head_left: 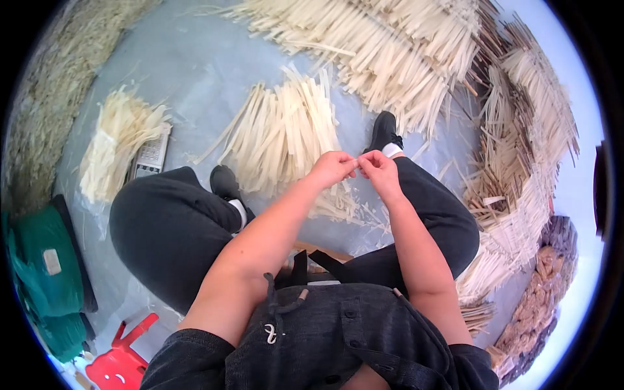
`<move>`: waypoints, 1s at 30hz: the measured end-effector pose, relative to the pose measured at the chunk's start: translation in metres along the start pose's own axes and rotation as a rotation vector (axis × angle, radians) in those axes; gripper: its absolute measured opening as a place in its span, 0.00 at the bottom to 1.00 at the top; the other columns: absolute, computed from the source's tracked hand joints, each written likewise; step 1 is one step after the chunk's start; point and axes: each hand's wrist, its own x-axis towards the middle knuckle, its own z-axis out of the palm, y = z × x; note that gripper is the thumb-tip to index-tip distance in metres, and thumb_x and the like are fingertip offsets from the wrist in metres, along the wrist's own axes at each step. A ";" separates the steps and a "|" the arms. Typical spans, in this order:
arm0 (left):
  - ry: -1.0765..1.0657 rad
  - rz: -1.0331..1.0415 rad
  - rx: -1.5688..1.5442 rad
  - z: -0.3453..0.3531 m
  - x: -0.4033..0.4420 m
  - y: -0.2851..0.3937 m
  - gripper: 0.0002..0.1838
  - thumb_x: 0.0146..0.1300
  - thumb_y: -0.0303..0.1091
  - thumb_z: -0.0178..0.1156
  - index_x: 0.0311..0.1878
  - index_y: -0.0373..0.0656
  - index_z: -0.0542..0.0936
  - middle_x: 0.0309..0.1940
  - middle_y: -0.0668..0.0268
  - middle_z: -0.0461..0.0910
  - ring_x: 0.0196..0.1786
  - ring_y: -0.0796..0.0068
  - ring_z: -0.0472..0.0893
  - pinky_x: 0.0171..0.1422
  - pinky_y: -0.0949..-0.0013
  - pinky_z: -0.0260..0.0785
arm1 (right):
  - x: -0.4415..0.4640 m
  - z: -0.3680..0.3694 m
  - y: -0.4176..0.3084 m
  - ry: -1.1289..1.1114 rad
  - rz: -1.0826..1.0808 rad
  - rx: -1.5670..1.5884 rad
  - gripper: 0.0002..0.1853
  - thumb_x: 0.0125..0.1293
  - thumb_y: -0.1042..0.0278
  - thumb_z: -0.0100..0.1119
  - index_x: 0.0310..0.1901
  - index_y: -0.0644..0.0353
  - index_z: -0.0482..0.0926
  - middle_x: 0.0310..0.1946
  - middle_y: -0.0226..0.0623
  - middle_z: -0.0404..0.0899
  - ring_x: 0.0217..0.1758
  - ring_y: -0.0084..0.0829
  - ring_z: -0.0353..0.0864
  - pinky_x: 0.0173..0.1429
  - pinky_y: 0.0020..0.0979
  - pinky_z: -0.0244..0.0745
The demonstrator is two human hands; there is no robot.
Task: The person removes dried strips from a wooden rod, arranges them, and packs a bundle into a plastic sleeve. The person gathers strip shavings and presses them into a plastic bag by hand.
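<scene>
Both hands meet in front of my body, fingertips almost touching. My left hand [333,169] has its thumb and fingers pinched together, and my right hand [379,171] is pinched in the same way beside it. Whatever lies between the fingertips is too small to make out. Just beyond my left hand, a loose pile of pale flat strips [286,130] is spread on the grey floor [195,58]. Short pale scraps [338,203] lie below the hands, between my legs.
Large layered heaps of pale strips [403,58] cover the back and right. A bundle of strips [117,146] lies at the left beside a grey device [152,155]. A green bag [49,260] and a red plastic object [120,364] stand at the lower left.
</scene>
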 end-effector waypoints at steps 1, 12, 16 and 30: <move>0.075 0.043 0.060 -0.001 -0.003 0.001 0.18 0.68 0.43 0.62 0.51 0.39 0.83 0.38 0.63 0.86 0.41 0.77 0.83 0.47 0.71 0.75 | -0.001 0.001 -0.004 0.055 -0.078 -0.055 0.09 0.68 0.66 0.63 0.38 0.63 0.80 0.30 0.26 0.81 0.30 0.17 0.77 0.36 0.24 0.74; 0.613 0.586 0.082 -0.119 -0.253 0.202 0.21 0.68 0.44 0.62 0.60 0.44 0.80 0.54 0.66 0.82 0.57 0.77 0.78 0.62 0.70 0.69 | -0.018 0.006 -0.160 0.137 -0.651 0.251 0.14 0.69 0.61 0.63 0.47 0.63 0.85 0.32 0.31 0.84 0.31 0.18 0.78 0.38 0.21 0.73; 0.923 0.729 -0.084 -0.178 -0.355 0.184 0.17 0.70 0.39 0.59 0.58 0.42 0.81 0.52 0.67 0.82 0.54 0.79 0.78 0.60 0.72 0.70 | -0.043 -0.015 -0.137 0.051 -0.445 0.097 0.14 0.68 0.59 0.63 0.42 0.64 0.85 0.31 0.31 0.83 0.32 0.19 0.79 0.38 0.20 0.75; 0.949 -0.311 -0.429 -0.207 -0.301 -0.187 0.16 0.62 0.36 0.60 0.52 0.46 0.85 0.43 0.71 0.84 0.43 0.79 0.79 0.46 0.70 0.71 | 0.024 0.043 -0.092 -0.108 -0.197 -0.350 0.24 0.68 0.54 0.62 0.58 0.62 0.79 0.41 0.36 0.83 0.41 0.25 0.82 0.49 0.27 0.76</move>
